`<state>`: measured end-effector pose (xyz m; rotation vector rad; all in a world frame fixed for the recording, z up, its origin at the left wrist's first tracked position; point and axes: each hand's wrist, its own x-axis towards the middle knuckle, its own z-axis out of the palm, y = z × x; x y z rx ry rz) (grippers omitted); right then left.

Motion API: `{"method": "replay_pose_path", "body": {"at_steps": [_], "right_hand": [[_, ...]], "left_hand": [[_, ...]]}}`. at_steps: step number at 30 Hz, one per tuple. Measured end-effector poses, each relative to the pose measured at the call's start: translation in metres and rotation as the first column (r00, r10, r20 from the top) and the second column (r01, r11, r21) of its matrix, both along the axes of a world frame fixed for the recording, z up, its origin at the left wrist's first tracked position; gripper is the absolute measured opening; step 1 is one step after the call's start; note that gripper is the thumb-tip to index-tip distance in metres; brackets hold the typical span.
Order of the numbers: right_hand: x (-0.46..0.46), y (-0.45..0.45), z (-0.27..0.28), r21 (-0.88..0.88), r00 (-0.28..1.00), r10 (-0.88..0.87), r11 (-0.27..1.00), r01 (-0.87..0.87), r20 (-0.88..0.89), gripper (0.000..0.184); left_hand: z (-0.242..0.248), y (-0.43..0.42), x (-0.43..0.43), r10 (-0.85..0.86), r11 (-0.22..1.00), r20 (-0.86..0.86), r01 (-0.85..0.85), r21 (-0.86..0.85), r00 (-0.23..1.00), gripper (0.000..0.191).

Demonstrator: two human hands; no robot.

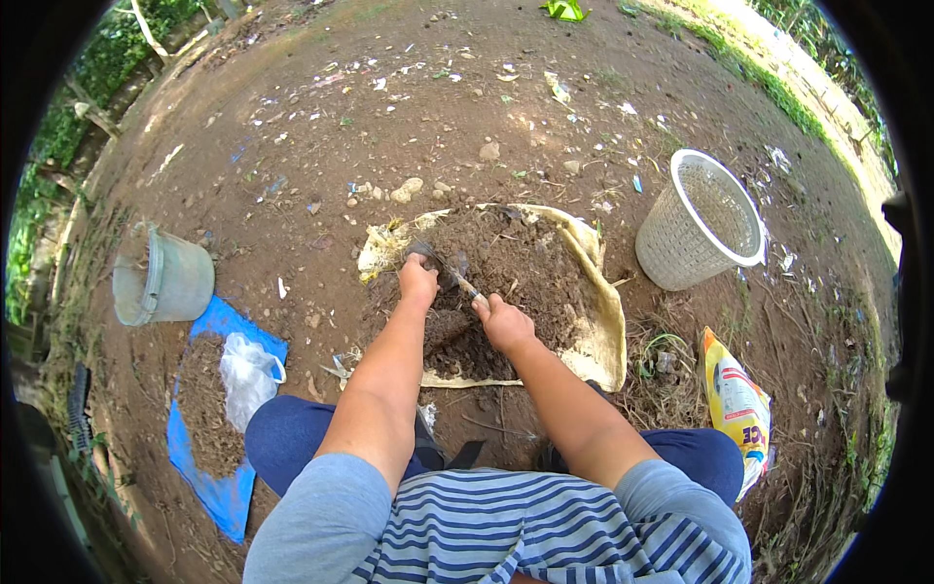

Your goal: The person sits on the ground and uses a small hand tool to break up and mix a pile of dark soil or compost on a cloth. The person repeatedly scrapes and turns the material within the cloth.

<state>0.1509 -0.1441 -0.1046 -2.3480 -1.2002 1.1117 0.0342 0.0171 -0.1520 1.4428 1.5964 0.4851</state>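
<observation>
My right hand [505, 321] grips the handle of a metal hand tool [468, 287], likely a trowel, which points up and left over the soil. My left hand [418, 279] is closed at the tool's far end, on something dark and thin [417, 249] that looks like black plastic; my fingers partly hide it. Beneath both hands, a heap of loose brown soil [525, 255] lies on a spread pale yellowish sack [602, 314]. The sack's frayed corner [383, 248] sits just left of my left hand.
To the right stand a white woven-pattern plastic basket [678, 226] and a yellow printed bag [737, 409]. Dry grass [660, 365] lies between bag and sack. At left are a greenish bucket [175, 277], a blue sheet [219, 504] bearing soil, and a white plastic bag [248, 379].
</observation>
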Motion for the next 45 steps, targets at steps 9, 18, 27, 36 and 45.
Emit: {"method": "replay_pose_path", "body": {"at_steps": [9,18,27,36,45], "right_hand": [[0.018,0.013,-0.023,0.106,0.96,-0.046,0.991,0.078,-0.276,0.055],[0.008,-0.003,0.012,0.207,0.999,-0.023,0.978,0.017,0.027,0.049],[0.006,0.003,0.009,0.262,0.999,-0.014,0.965,0.001,0.048,0.048],[0.001,0.0,0.0,0.106,0.996,-0.009,0.994,-0.001,0.091,0.05],[-0.005,0.002,0.004,0.107,0.996,-0.032,0.994,0.023,0.085,0.048]], "left_hand": [[-0.027,0.005,-0.006,0.015,0.981,0.071,-0.029,0.193,0.997,0.032],[-0.012,-0.006,0.002,-0.037,0.96,-0.099,0.062,0.271,0.994,0.026],[-0.01,-0.003,-0.002,-0.054,0.967,-0.116,0.081,0.241,0.992,0.027],[-0.015,-0.001,-0.008,-0.081,0.975,-0.115,0.103,0.198,0.99,0.03],[-0.017,-0.009,-0.007,-0.086,0.972,-0.072,0.1,0.211,0.994,0.03]]}}
